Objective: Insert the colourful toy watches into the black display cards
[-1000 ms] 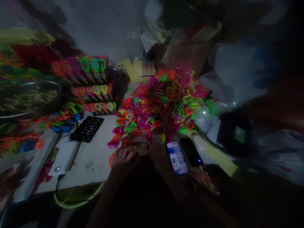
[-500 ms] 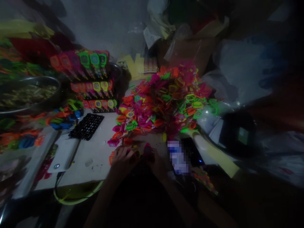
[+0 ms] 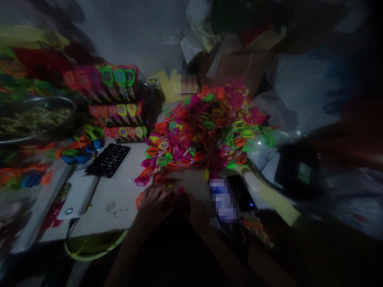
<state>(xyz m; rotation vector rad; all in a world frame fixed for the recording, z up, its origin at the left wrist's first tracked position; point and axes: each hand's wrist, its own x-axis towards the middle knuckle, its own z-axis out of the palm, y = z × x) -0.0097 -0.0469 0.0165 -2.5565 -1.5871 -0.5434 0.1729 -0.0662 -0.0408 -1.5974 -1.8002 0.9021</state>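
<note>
My left hand (image 3: 154, 202) is at the near edge of the table, its fingers bent and close together; whatever they hold is lost in the dark. Beside its knuckles lies an orange toy watch (image 3: 139, 201). My right hand (image 3: 194, 208) faces it, with its fingers closed round a magenta toy watch (image 3: 181, 192), only partly visible in the shadow. Just beyond both hands rises a large heap of colourful toy watches (image 3: 194, 135). A pink watch (image 3: 141, 181) lies at the heap's near left corner.
Tiered rows of toy watches (image 3: 119, 109) stand at the back left, near a metal bowl (image 3: 70, 104) of small parts. On the table are a black perforated tray (image 3: 109, 160) and a white cabled device (image 3: 80, 195). A phone (image 3: 224, 201) lies to the right.
The magenta watch and my right hand's fingers have shifted slightly left and nearer to me, towards my left hand. My left hand stays almost where it was.
</note>
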